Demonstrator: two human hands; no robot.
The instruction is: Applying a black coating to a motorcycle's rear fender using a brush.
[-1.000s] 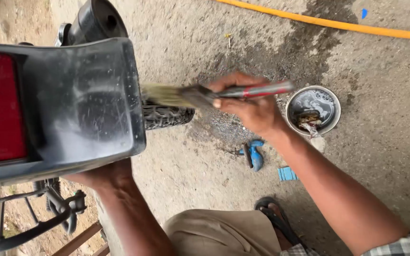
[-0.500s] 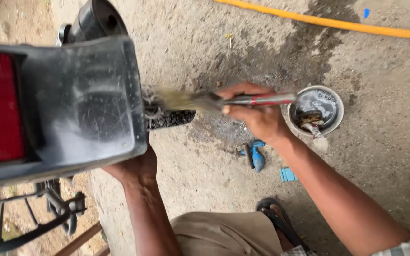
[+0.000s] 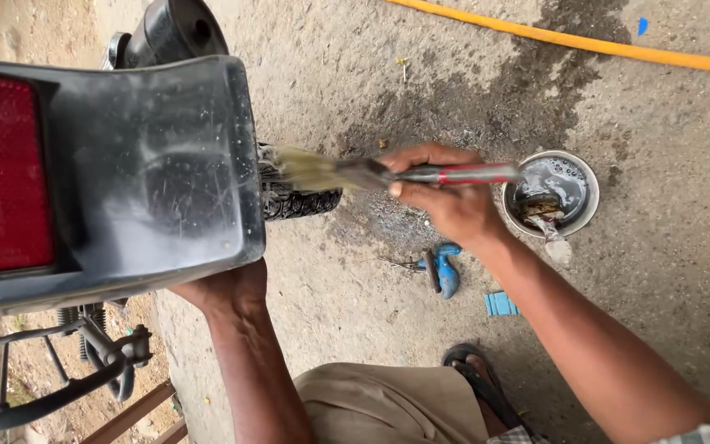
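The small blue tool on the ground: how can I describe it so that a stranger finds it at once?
Start at the black rear mudguard of the motorcycle, then go to the right hand that holds the paintbrush beside the tyre. Just below that hand, on the concrete ground, lies the blue-handled tool. Unlike the flat blue scrap nearby, it has a curved handle and a dark metal part.

A: Landmark, the tyre. What sits around it?

B: Mudguard over it, to its left. Brush just right of the tyre, bristles at the tread.

A: Further right?

B: Bowl on the ground, well right of the tyre. Pliers lie between, nearer the person. Hose beyond.
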